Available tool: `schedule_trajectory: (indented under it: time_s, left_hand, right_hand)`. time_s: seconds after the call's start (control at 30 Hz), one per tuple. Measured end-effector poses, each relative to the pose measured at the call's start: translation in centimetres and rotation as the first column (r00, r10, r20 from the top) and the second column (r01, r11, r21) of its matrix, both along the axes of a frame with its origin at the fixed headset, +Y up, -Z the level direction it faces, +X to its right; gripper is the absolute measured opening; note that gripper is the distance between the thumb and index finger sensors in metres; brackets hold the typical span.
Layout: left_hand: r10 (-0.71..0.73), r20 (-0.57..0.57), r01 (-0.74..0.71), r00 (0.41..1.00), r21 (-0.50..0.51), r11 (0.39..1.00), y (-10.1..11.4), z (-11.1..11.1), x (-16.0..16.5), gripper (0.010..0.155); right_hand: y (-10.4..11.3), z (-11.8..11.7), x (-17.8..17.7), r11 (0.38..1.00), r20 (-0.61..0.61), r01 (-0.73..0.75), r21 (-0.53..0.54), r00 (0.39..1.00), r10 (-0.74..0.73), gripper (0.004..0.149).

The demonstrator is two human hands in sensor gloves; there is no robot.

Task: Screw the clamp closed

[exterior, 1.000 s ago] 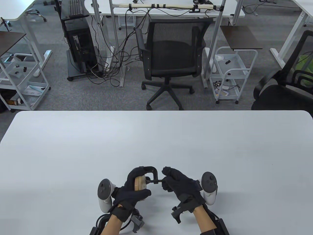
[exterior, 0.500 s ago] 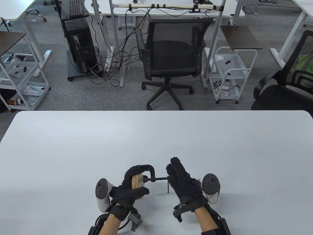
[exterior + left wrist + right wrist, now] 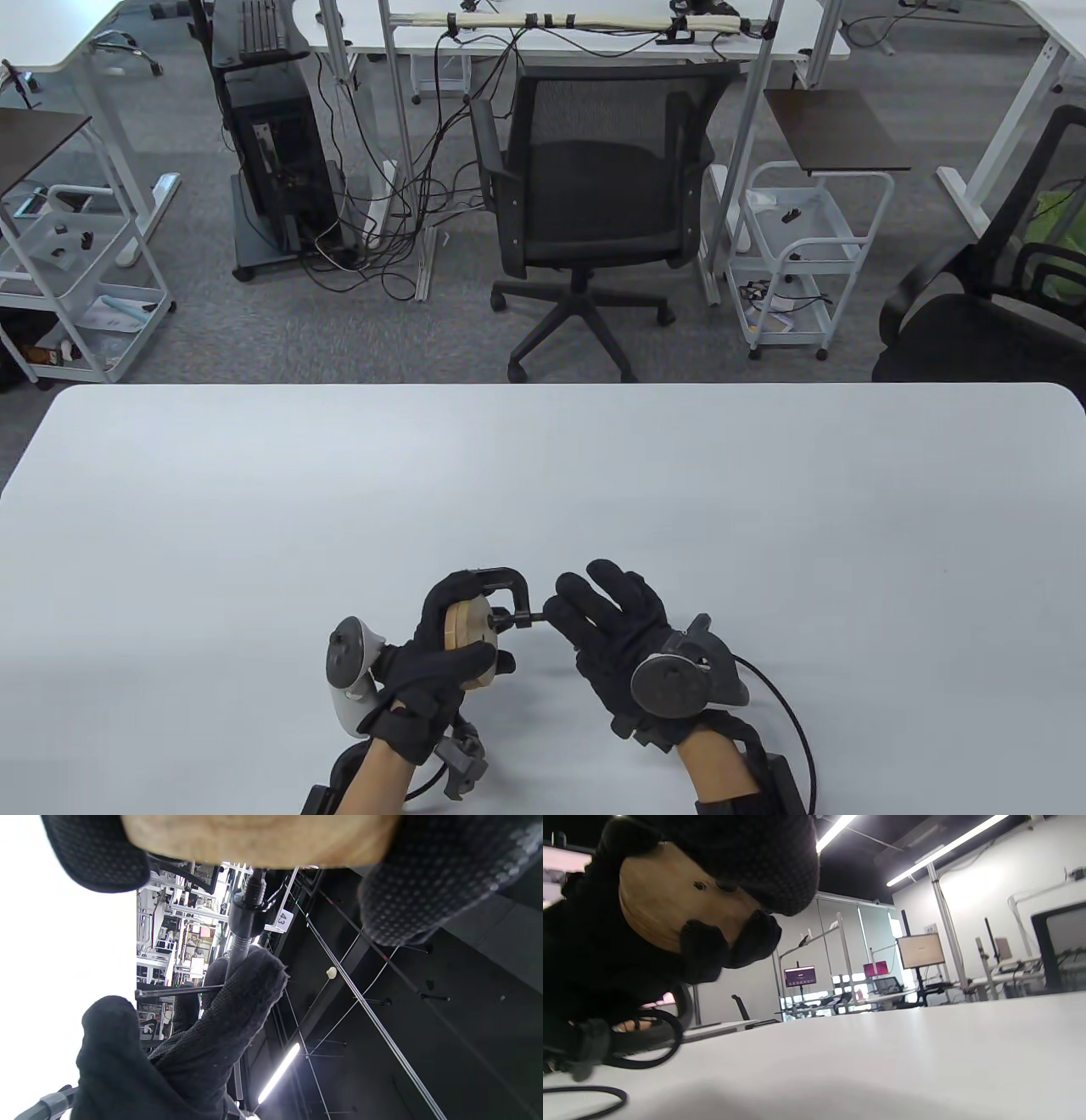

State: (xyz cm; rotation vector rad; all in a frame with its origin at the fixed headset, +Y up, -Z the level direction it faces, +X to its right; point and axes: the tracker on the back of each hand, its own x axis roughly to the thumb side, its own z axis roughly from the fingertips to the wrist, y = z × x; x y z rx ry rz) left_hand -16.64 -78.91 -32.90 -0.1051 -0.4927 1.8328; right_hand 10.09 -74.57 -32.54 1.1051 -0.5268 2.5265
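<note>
The clamp, a black C-frame, sits near the counter's front edge, held off the surface by the left hand, whose fingers wrap the frame and the wooden disc set in its mouth. The screw runs from the disc toward the right hand. In the left wrist view, the right fingers close around the screw's crossbar. Beyond the counter stands an office chair.
</note>
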Motion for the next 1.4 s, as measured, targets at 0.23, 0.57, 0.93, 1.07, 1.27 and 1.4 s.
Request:
schedule_trajectory:
  time_s: [0.23,0.57,0.93,1.07,1.27,1.4]
  left_hand:
    - [0.006,0.019,-0.006,1.0,0.001,1.0,0.1,0.1,0.1,0.091]
    - [-0.026,0.023,0.026,0.999,0.006,1.0,-0.1,0.0,0.0,0.091]
    - [-0.064,0.058,0.062,0.996,0.03,0.998,0.0,0.2,0.9,0.092]
    - [-0.045,0.044,0.045,0.998,0.01,0.999,-0.3,0.1,0.7,0.092]
    - [-0.031,0.037,0.032,0.999,-0.02,0.999,-0.6,-0.1,0.4,0.092]
    - [0.005,0.043,-0.003,0.999,-0.053,0.999,-1.1,-0.1,0.7,0.092]
  right_hand:
    - [0.5,0.3,0.3,0.992,-0.008,0.101,0.071,0.995,-0.101,0.071]
    - [-0.4,-0.8,0.4,0.817,-0.012,0.445,-0.366,0.876,-0.483,0.056]
    - [-1.9,-2.0,0.7,0.413,0.159,0.618,-0.669,0.661,-0.733,0.061]
    - [-0.9,-1.4,1.0,0.531,0.143,0.608,-0.591,0.726,-0.673,0.073]
    - [1.5,0.7,2.0,0.832,-0.028,0.445,-0.331,0.877,-0.48,0.069]
    - [-0.2,1.8,2.3,0.951,-0.064,0.268,-0.153,0.958,-0.28,0.079]
